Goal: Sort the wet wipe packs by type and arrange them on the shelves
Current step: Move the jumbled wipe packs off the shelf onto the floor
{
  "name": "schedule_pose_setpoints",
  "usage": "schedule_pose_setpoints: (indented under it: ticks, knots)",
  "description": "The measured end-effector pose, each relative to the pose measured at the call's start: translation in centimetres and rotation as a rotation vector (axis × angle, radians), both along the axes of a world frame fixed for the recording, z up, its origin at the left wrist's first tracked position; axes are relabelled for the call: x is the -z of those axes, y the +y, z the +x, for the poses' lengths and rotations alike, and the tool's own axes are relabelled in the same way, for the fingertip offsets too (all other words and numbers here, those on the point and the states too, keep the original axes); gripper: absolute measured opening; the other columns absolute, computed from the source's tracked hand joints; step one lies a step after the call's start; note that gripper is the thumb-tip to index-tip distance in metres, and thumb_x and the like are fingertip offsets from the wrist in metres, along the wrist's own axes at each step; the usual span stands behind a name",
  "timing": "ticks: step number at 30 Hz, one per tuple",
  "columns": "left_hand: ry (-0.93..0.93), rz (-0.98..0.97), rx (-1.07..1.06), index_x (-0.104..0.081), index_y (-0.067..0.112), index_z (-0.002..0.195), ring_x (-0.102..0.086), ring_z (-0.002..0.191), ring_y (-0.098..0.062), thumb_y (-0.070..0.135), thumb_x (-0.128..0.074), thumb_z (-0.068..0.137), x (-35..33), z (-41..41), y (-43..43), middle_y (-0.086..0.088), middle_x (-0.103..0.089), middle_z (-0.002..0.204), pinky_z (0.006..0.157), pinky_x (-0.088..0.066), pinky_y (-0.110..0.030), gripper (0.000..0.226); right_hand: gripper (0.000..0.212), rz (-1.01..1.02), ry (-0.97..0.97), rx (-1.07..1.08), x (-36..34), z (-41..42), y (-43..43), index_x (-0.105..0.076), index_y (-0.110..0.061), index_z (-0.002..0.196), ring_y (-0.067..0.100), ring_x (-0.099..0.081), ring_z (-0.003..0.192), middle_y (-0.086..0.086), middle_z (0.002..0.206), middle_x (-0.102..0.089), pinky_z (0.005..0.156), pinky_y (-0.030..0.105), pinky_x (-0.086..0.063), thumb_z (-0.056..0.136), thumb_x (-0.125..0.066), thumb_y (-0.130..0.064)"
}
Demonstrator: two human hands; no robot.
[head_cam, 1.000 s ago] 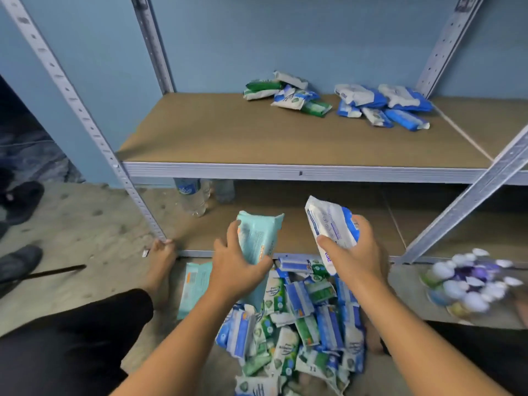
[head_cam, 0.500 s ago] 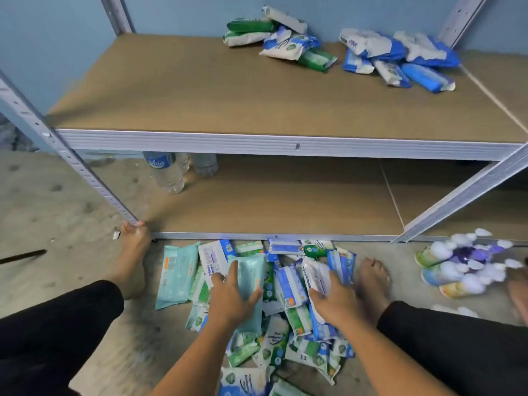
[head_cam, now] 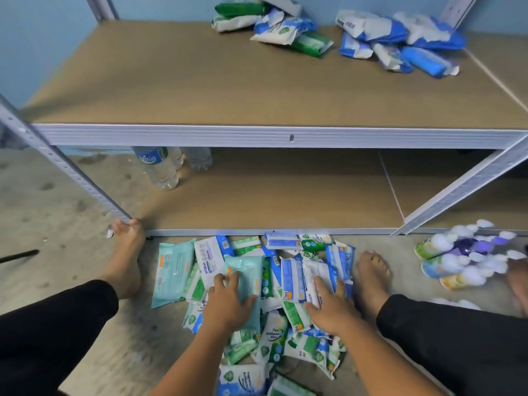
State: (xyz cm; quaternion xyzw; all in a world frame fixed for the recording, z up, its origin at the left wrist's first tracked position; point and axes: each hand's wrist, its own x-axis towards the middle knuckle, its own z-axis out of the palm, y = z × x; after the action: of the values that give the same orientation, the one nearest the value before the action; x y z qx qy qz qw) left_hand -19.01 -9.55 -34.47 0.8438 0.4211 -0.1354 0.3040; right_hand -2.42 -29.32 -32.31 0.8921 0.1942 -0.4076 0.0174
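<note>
The metal shelving unit fills the room in front of the person, who sits on the floor with bare feet planted against its base. Its upper shelf holds two small groups at the back: a green-and-white cluster and, just beside it to the right, a blue-and-white cluster. They sit apart from each other, which I take to be the sorting by type already begun. The lower shelf carries no packs, only two water bottles at its left rear.

Between the feet lies the unsorted heap of wet wipe packs, spilled on the floor right at the shelf's front edge, presumably so each pack is an easy reach away.

The left hand lies flat on a pale teal pack, fingers spread along it, thumb at its edge; it looks like a press or the start of a pickup, not a firm clamp. The right hand rests on a white-and-blue pack, fingers laid over it; whether it grips I cannot tell. The hands are apart.
</note>
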Motion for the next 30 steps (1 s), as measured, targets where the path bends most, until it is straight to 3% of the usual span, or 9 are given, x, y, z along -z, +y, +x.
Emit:
schedule_pose_setpoints:
  ticks: [6, 13, 18, 23, 30]
  knots:
    - [-0.034, 0.071, 0.100, -0.024, 0.025, 0.155, -0.033, 0.138, -0.031, 0.058, -0.049, 0.093, -3.5, 0.3, -0.5, -0.007, -0.028, 0.154, 0.102, -0.047, -0.048, 0.074, 0.079, 0.086, -0.127, -0.053, -3.7, -1.0, 1.2, -0.016, -0.037, 0.157, 0.034, -0.029, 0.146, 0.004, 0.166, -0.010, 0.110, 0.047, -0.040, 0.090, -0.039, -0.071]
    - [-0.262, 0.239, 0.188, -0.034, 0.025, 0.150, -0.036, 0.135, -0.024, 0.057, -0.046, 0.092, -12.4, 2.6, 1.3, -0.001, -0.039, 0.148, 0.104, -0.044, -0.039, 0.067, 0.059, 0.483, -0.318, -0.035, -14.0, 0.0, 5.6, -0.042, -0.029, 0.149, 0.021, -0.043, 0.135, -0.003, 0.150, -0.043, 0.105, 0.035, -0.043, 0.096, -0.049, -0.054]
    - [-0.409, 0.454, 0.265, -0.043, 0.028, 0.142, -0.044, 0.128, -0.022, 0.057, -0.045, 0.087, -21.3, 5.2, 5.1, 0.003, -0.045, 0.141, 0.098, -0.049, -0.038, 0.063, 0.050, 0.690, -0.478, -0.060, -22.5, 3.0, 8.0, -0.052, -0.031, 0.140, 0.018, -0.050, 0.129, -0.005, 0.142, -0.052, 0.102, 0.034, -0.045, 0.094, -0.053, -0.050]
    - [-0.556, 0.588, 0.338, -0.051, 0.028, 0.135, -0.053, 0.117, -0.021, 0.052, -0.047, 0.086, -28.5, 8.0, 9.0, 0.005, -0.054, 0.131, 0.089, -0.054, -0.040, 0.055, 0.046, 0.763, -0.647, -0.126, -28.9, 7.6, 9.8, -0.054, -0.027, 0.139, 0.015, -0.051, 0.126, -0.009, 0.137, -0.055, 0.100, 0.033, -0.045, 0.096, -0.053, -0.045]
    - [-0.576, 0.595, 0.354, -0.050, 0.027, 0.137, -0.052, 0.120, -0.023, 0.048, -0.041, 0.078, -30.5, 14.5, 14.7, 0.003, -0.053, 0.133, 0.095, -0.051, -0.041, 0.063, 0.048, 0.801, -0.712, -0.111, -31.4, 15.1, 15.1, -0.055, -0.028, 0.139, 0.019, -0.054, 0.123, -0.004, 0.135, -0.057, 0.100, 0.038, -0.048, 0.093, -0.057, -0.042]
